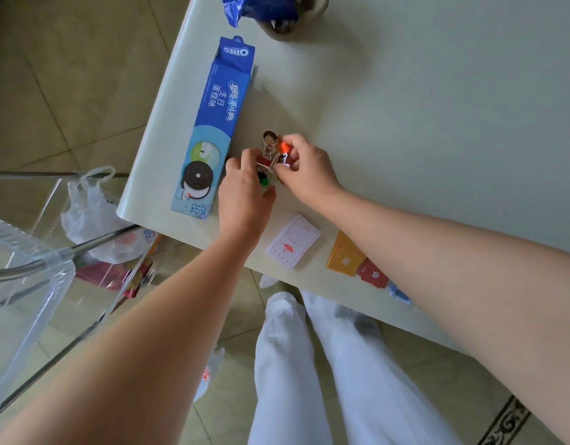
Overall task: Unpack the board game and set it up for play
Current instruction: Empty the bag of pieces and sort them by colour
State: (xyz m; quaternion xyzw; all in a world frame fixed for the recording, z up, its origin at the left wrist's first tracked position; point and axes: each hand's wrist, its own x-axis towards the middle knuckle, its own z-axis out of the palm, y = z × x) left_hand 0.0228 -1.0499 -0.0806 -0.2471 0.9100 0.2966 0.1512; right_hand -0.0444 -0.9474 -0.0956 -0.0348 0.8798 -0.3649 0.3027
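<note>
Both my hands meet over the near left part of the pale table. My left hand curls round several cardboard character pawns, with a green plastic base showing under its fingers. A boy-figure pawn stands up between the hands. My right hand pinches another pawn with an orange base. Near the table's front edge lie a white card deck, a yellow card stack, a red card stack and a blue piece, partly hidden by my right forearm.
A long blue Oreo box lies along the table's left edge. A blue wrapper and a bowl sit at the far edge. A clear plastic bin with bags stands on the floor at left. My legs are below the table.
</note>
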